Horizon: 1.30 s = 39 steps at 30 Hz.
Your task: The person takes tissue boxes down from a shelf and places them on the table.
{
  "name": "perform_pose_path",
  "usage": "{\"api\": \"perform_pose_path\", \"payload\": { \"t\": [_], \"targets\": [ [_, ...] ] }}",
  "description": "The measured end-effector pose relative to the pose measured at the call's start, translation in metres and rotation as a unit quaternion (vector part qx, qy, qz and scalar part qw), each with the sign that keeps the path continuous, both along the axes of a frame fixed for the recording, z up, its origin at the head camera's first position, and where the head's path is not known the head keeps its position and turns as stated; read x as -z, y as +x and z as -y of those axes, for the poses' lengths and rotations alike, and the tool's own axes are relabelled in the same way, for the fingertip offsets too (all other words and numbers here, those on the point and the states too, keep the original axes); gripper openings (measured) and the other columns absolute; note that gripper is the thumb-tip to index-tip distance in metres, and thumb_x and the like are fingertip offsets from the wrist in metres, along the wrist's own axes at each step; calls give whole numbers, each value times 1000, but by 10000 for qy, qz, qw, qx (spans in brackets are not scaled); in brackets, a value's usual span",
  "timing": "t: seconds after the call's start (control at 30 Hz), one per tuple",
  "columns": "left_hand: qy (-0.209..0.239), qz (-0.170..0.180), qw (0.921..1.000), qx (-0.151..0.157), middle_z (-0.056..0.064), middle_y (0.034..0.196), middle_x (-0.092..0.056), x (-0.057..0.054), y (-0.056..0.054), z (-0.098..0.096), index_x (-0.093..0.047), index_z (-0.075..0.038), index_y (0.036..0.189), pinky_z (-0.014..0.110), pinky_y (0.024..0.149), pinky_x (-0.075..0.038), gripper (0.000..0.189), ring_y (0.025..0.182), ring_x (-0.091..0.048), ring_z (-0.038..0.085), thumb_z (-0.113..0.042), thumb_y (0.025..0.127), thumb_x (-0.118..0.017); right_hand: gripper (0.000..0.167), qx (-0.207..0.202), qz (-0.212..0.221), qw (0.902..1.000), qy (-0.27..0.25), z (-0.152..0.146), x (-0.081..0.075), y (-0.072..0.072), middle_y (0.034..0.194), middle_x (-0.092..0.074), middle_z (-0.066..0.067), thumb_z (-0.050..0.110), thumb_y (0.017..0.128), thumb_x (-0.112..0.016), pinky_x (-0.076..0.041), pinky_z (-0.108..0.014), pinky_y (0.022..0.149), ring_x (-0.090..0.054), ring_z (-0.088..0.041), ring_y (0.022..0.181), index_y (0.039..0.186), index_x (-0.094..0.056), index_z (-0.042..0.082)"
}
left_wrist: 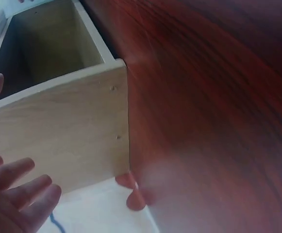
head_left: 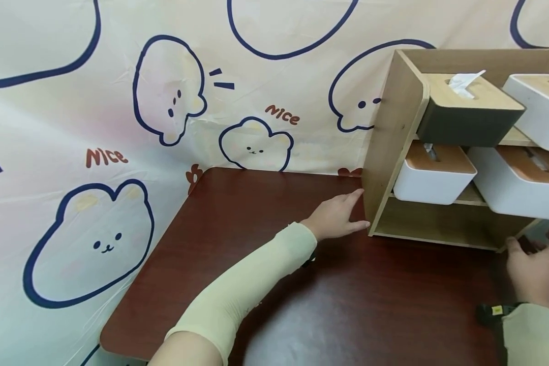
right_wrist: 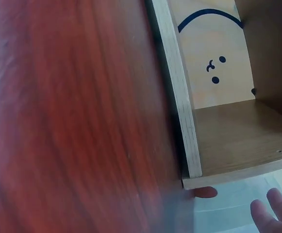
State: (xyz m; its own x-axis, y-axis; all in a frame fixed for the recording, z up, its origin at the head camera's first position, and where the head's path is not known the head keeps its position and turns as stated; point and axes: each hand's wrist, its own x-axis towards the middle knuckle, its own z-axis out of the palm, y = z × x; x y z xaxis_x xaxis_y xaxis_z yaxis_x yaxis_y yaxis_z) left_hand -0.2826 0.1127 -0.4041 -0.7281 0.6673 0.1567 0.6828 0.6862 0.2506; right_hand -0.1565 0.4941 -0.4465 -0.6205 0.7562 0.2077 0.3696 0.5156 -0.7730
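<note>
A wooden shelf unit (head_left: 390, 127) stands at the right of the table, between two hands. Beside its left panel the left hand (head_left: 333, 217) is spread, its fingertips at or near the wood; contact is unclear. The left wrist view shows those fingers (left_wrist: 39, 206) loosely extended by the panel. Off the lower right front corner is the right hand (head_left: 536, 267), thumb toward the unit's edge, fingers loosely bent and holding nothing visible. Tissue boxes fill the upper levels: one dark grey (head_left: 468, 122) with a tissue sticking out, and three white, including a small one (head_left: 432, 180).
A dark red-brown table (head_left: 265, 213) lies under the unit, its left edge near the wall. Cartoon-printed cloth (head_left: 174, 91) covers the walls behind and to the left. The unit's bottom compartment (head_left: 439, 223) sits just above the tabletop.
</note>
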Motion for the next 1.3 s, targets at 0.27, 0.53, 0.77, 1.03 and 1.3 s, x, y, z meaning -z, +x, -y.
{"api": "perform_pose_path", "payload": {
  "t": [0.27,0.53,0.77,1.03,1.3],
  "targets": [
    [475,544,9973,-125,-7,155,-30,-3,-10,-32,-16,-18,157,23,102,-37,95,131,-41,5,-65,86,-58,68,-93,-148,9988,-455,-12,-13,-17,161,-13,-7,28,99,-44,-22,-43,113,-18,-26,144,157,-11,14],
    [401,792,9956,-302,-9,158,-22,2,-15,-44,-8,-20,158,23,103,-36,97,134,-37,5,-66,87,-56,66,-85,-72,9972,-744,-14,-12,-26,161,-16,-3,28,99,-45,-24,-40,112,-20,-23,144,158,-14,21],
    [424,954,9932,-505,-9,158,-22,7,-16,-56,-4,-20,158,23,103,-36,103,135,-35,5,-67,85,-59,66,-65,-29,9963,-858,-18,-7,-27,160,-16,-6,27,100,-44,-24,-44,112,-20,-25,144,158,-13,21],
    [1115,1495,9792,-801,-5,145,-44,9,-11,-68,-11,-20,157,23,96,-42,95,123,-50,6,-47,88,-69,67,-298,-116,9970,-711,-30,-3,-36,156,-29,-5,13,96,-53,-32,-40,109,-32,-22,139,155,-25,30],
    [1730,1993,9598,-958,-3,146,-45,13,-7,-71,-6,-25,157,26,98,-42,95,123,-50,9,-41,89,-70,51,-420,-117,9976,-538,-31,-3,-39,135,-50,-8,7,96,-50,-42,-33,86,-49,-21,117,147,-43,13]
  ]
}}
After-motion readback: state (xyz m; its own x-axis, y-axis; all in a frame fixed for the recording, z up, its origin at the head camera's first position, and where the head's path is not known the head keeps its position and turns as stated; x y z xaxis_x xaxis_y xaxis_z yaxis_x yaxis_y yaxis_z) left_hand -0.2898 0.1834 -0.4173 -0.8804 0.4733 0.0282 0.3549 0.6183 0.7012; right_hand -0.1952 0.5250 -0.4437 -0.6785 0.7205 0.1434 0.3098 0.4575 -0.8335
